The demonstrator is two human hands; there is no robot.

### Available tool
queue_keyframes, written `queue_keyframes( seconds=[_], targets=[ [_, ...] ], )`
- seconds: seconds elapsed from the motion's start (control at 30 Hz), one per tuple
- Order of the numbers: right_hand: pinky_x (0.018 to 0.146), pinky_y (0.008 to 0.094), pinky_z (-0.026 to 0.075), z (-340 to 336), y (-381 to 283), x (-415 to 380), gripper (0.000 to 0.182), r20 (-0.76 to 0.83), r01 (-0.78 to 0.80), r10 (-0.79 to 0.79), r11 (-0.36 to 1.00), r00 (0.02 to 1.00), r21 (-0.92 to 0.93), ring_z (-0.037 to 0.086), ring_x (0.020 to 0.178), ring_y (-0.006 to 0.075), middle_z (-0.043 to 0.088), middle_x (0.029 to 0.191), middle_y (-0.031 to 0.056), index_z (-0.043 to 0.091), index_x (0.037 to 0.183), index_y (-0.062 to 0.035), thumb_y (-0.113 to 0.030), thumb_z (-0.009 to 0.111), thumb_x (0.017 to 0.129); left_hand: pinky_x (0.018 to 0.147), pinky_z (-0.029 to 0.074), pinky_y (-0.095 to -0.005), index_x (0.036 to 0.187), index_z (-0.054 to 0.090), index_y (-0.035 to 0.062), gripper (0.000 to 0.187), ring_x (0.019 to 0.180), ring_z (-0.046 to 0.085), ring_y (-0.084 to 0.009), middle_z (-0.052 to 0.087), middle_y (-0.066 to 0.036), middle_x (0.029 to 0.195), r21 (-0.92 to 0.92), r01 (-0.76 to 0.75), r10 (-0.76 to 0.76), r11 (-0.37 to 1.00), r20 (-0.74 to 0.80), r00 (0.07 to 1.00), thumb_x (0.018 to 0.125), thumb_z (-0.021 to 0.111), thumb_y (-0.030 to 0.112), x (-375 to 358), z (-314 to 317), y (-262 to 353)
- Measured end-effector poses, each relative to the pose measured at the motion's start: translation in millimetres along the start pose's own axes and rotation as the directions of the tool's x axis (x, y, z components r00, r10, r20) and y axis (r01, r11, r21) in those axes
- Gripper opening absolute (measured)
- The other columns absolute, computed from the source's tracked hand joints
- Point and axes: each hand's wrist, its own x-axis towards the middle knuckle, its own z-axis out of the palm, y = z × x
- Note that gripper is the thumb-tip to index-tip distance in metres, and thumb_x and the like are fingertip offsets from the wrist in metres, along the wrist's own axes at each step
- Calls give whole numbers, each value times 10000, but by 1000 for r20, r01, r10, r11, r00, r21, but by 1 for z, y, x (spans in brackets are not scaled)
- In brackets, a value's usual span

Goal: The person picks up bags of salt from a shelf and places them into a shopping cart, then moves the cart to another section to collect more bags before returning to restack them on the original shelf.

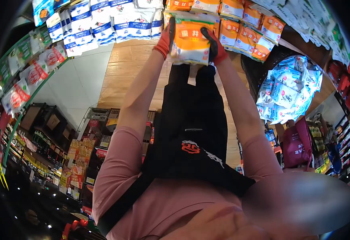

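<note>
An orange and white package (191, 42) is held upright between both hands at the top centre, in front of a display of similar orange packages (248, 35). My left hand (167, 39), in a red glove with a dark palm side, grips its left side. My right hand (215, 45), gloved the same way, grips its right side with the thumb on the front. Blue and white packages (137, 25) stand in rows just left of the held one.
A round pile of light blue and white packets (288, 90) is at the right. Green-edged shelves (39, 82) with red and white packs curve along the left. Wire baskets (98, 115) stand behind. A person with a maroon bag (296, 145) is at the lower right.
</note>
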Motion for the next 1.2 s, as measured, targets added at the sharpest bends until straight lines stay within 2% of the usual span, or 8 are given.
queue_keyframes(
  seconds=[0.1,0.2,0.23,0.37,0.8,1.0,1.07,1.2],
  targets=[
    [874,283,428,-21,23,43,333,-4,-62,62,971,998,-231,524,1031,149,559,1100,40,519,1145,-46,-198,537,849,910,359,-457,1294,403,95,493,1138,383,-415,420,-229,1233,988,154,323,-25,-137,936,897,382,388,22,-22,-2],
    [1007,297,311,-53,43,67,455,161,56,9,914,987,-401,439,1180,212,484,1265,126,466,1236,-9,-96,526,793,916,278,-559,1257,432,91,629,1131,325,-473,362,-282,1246,973,226,596,39,-204,777,816,456,539,14,-4,-6],
    [999,296,321,-58,33,56,477,445,475,-177,446,878,-759,448,1179,228,485,1265,130,472,1237,-22,-65,531,766,928,284,-539,1267,420,97,596,1142,320,-462,360,-283,1245,966,255,589,37,-228,775,829,462,500,5,5,-4],
    [977,304,351,-48,32,52,474,56,-5,35,884,998,-467,470,1162,264,499,1237,168,490,1216,-22,-20,527,744,941,323,-479,1290,381,120,484,1136,354,-436,369,-291,1230,877,136,453,461,-364,814,869,477,338,6,0,-13],
    [912,288,405,-59,41,58,230,75,4,0,999,997,-54,562,1000,195,602,1048,89,551,987,5,-37,566,761,801,422,-458,1131,468,80,337,977,485,-399,541,-235,1019,824,-9,586,566,-395,708,858,551,258,59,-78,-65],
    [935,320,402,-112,29,6,302,389,596,-508,350,769,-723,532,1065,200,560,1149,120,529,1127,28,-75,489,847,847,391,-455,1165,431,52,370,1007,463,-412,471,-263,1126,870,246,509,428,-456,730,843,530,205,30,-25,-21],
    [947,331,397,-129,7,-10,321,19,-76,74,941,997,330,519,1082,199,545,1171,108,530,1136,19,-115,533,844,860,388,-458,1195,407,57,392,1034,450,-422,454,-270,1144,849,283,503,445,-499,706,840,514,181,36,-35,-28],
    [950,352,400,-199,-12,-39,320,143,439,-417,814,898,-381,521,1084,214,556,1150,112,529,1132,17,-151,516,860,908,344,-451,1229,384,54,511,1088,417,-389,419,-250,1190,905,327,664,272,-423,616,809,569,279,26,-10,-22]
  ],
)
